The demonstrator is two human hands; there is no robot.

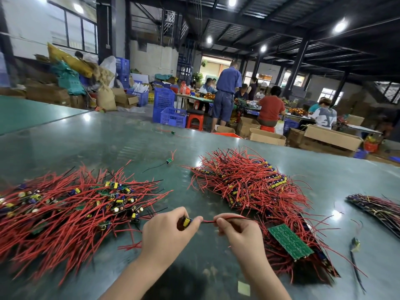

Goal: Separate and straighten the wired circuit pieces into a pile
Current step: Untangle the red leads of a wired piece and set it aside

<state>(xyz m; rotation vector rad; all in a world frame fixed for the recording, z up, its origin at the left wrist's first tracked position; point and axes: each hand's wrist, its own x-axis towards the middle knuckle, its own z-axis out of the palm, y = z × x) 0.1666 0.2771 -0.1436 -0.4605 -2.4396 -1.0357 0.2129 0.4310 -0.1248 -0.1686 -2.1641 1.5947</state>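
Note:
My left hand [166, 230] grips one small circuit piece [186, 222] with a yellow and blue part showing between its fingers. Its red wire [208, 221] runs right into my right hand [238, 230], which pinches the wire between thumb and fingers. Left of my hands lies a loose tangled heap of wired circuit pieces [71, 208] with red wires. To the right a denser pile of wired pieces [249, 180] lies with wires fanned out, and a green board [290, 241] rests face down on its near end.
Everything sits on a green glossy table [108, 144]. Another row of wired pieces [376, 206] lies at the far right. Single stray pieces lie at the table's middle [170, 160] and far part [173, 132]. Blue crates, cardboard boxes and seated workers fill the background.

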